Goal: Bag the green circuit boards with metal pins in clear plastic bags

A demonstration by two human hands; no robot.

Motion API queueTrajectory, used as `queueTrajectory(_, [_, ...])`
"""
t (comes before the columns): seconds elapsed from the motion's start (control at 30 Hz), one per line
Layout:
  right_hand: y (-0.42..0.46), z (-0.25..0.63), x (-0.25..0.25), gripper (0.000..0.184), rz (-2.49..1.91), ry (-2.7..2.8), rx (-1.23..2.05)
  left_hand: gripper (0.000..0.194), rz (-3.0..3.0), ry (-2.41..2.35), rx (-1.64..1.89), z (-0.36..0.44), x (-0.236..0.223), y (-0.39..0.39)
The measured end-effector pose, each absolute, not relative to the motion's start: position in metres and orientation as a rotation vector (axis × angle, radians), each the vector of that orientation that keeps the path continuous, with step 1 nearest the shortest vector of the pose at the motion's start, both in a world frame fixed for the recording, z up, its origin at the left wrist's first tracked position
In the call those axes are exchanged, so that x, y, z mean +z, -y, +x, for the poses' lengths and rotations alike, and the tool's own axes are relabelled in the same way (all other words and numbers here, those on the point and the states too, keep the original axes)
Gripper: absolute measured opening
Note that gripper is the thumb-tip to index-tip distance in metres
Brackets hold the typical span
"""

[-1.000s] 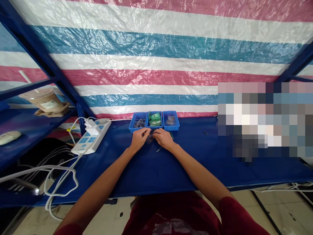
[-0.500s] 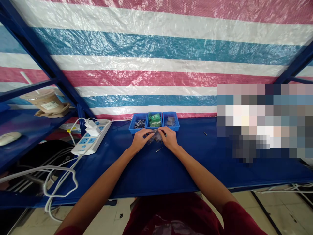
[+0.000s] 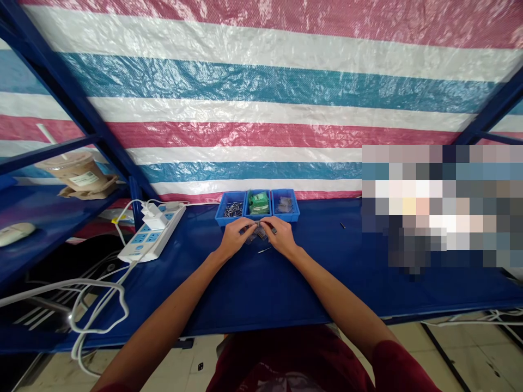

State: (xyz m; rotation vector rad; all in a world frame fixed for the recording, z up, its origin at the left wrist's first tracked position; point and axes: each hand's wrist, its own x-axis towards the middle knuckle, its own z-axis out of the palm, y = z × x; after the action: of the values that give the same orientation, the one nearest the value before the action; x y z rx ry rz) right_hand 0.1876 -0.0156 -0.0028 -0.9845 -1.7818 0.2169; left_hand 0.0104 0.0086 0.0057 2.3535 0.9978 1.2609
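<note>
My left hand (image 3: 233, 236) and my right hand (image 3: 280, 236) meet on the blue table (image 3: 253, 283), just in front of three small blue bins. Between the fingers of both hands is a small clear plastic bag (image 3: 257, 232) with small dark parts inside. Both hands pinch it. A thin metal pin (image 3: 263, 250) lies on the cloth just below my right hand. The left bin (image 3: 231, 208) holds dark metal pins, the middle bin (image 3: 259, 202) green parts, the right bin (image 3: 285, 204) small clear bags.
A white power strip (image 3: 151, 234) with plugs and white cables lies at the left. A drink cup (image 3: 75, 171) and a computer mouse (image 3: 14, 231) sit on the left shelves. A small dark piece (image 3: 342, 225) lies to the right. A striped tarp hangs behind.
Both hands shifted slightly toward the bins and lifted the clear bag between their fingertips. My right hand moved off the table area by the loose pin.
</note>
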Motion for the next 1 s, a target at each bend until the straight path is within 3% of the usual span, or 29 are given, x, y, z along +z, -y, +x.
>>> queueTrajectory(0.53, [0.0144,0.1887,-0.0030,0.022,-1.075,2.059,0.192,0.029,2.274,-1.044,1.327,0.0135,0.0111,-0.0013])
queueTrajectory(1.0, [0.0140,0.1880,-0.0046,0.026,-1.091,1.839,0.352,0.020,2.094,-1.066,1.307,0.0122,0.0122,-0.0041])
